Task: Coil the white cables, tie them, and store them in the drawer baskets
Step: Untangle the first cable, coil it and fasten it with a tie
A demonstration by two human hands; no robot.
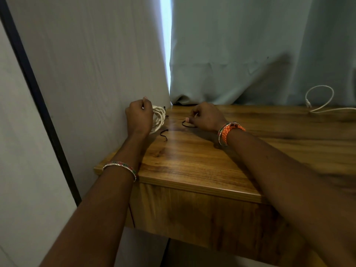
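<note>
Two hands at a wooden table, cable work.

Left hand: fingers curled round a white coil, held upright at the table's far left corner. Black tie: loose on the wood just right of that hand and below the coil. Right hand: fingertips pinching a second black tie, apparently looped; blur obscures it. Loose cable: far right of the right hand, lying against the curtain.
</note>
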